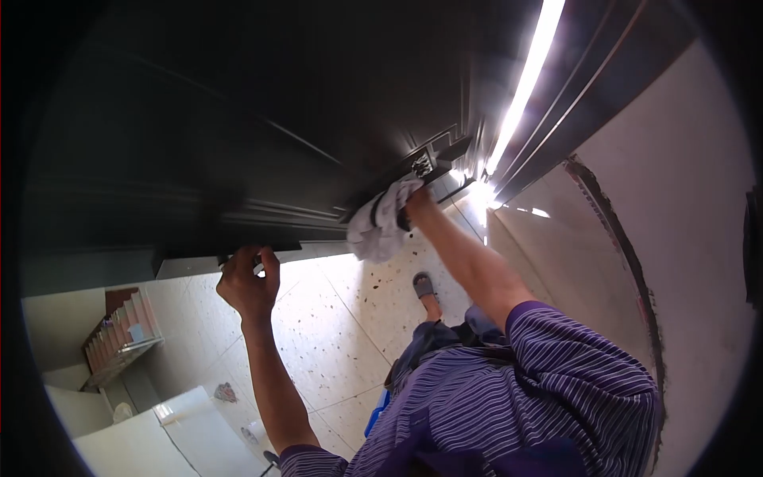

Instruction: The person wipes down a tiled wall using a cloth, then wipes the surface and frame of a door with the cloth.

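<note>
A large dark door (238, 135) with raised panel lines fills the upper part of the view. My left hand (248, 285) is closed at its lower edge, fingers curled over and thumb pinched in. In my right hand (416, 208) is a white cloth (380, 226), bunched and hanging down. The cloth lies against the door's dark handle plate, just below a patterned metal part (423, 165). My right fingers are mostly hidden by the cloth.
Bright light comes through a long gap (520, 87) beside the door. At right stands a pale wall (683, 175) with a rough dark crack. Speckled tiles (342, 318) cover the floor around my sandaled foot (424, 285). A staircase (123, 330) and a white surface (191, 437) lie at lower left.
</note>
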`<action>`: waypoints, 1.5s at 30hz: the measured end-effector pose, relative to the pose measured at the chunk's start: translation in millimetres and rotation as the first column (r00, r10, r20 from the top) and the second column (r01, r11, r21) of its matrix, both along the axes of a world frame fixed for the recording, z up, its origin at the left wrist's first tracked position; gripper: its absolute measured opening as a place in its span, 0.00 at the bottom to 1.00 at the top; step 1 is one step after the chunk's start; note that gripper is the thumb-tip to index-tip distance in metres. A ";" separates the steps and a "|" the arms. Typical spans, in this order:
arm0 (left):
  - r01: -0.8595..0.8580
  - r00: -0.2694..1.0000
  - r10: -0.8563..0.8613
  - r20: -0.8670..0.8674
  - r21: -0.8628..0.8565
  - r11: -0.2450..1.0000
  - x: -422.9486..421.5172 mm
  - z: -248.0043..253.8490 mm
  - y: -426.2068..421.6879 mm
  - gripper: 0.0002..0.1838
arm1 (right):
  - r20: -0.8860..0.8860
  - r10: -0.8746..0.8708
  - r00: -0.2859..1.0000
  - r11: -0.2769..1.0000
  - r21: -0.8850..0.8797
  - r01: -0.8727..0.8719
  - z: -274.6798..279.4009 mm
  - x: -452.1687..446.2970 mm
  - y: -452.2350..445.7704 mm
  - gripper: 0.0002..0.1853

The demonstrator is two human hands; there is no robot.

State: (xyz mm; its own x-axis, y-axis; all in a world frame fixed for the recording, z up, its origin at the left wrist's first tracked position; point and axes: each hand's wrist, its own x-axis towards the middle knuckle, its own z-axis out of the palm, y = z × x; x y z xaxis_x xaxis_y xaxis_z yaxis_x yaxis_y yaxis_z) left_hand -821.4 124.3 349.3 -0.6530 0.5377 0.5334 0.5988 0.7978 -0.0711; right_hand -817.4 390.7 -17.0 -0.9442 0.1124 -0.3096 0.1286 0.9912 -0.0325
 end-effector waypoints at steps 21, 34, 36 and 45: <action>-0.023 0.996 0.014 0.093 0.094 0.995 -6.3 3.2 -1.9 0.10 | 0.593 0.187 0.783 -0.978 0.039 0.204 101.3 -21.4 -66.9 0.20; -0.045 0.998 0.036 0.059 0.143 0.989 3.2 1.2 5.8 0.14 | 0.081 -0.822 0.563 -0.463 -0.669 -0.581 415.7 46.0 -36.1 0.19; -0.078 0.992 0.066 0.103 0.118 0.990 1.9 -4.9 3.4 0.16 | -0.500 -0.863 0.071 0.307 -0.632 -0.711 443.1 27.2 -29.5 0.20; -0.048 0.991 0.042 0.131 0.041 0.998 0.9 -11.3 3.7 0.19 | -0.846 0.497 -0.194 0.757 0.532 -0.380 581.2 -20.3 -60.8 0.26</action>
